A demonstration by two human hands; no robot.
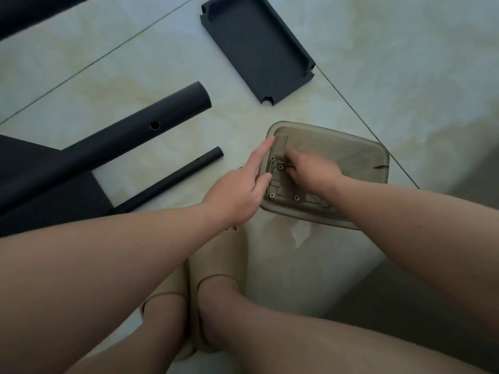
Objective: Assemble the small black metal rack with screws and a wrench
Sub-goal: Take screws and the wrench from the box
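Note:
A smoky translucent plastic box (351, 157) stands on the floor in front of me, with several small silver-headed screws (272, 195) loose on its bottom. My left hand (243, 190) rests against the box's left rim, its fingers straight. My right hand (310, 171) is down inside the box, fingers curled and pinching a thin dark screw (282, 162) that lies by the left wall. Black rack parts lie about: a shallow shelf tray (256, 47) behind the box, and a thick tube (121, 141) and a thin tube (175, 179) to the left. I see no wrench.
A flat black panel (40, 190) lies at the far left under the thick tube, and another black piece (32, 12) crosses the top left corner. My feet in beige slippers (216, 260) stand just below the box on the pale tiled floor.

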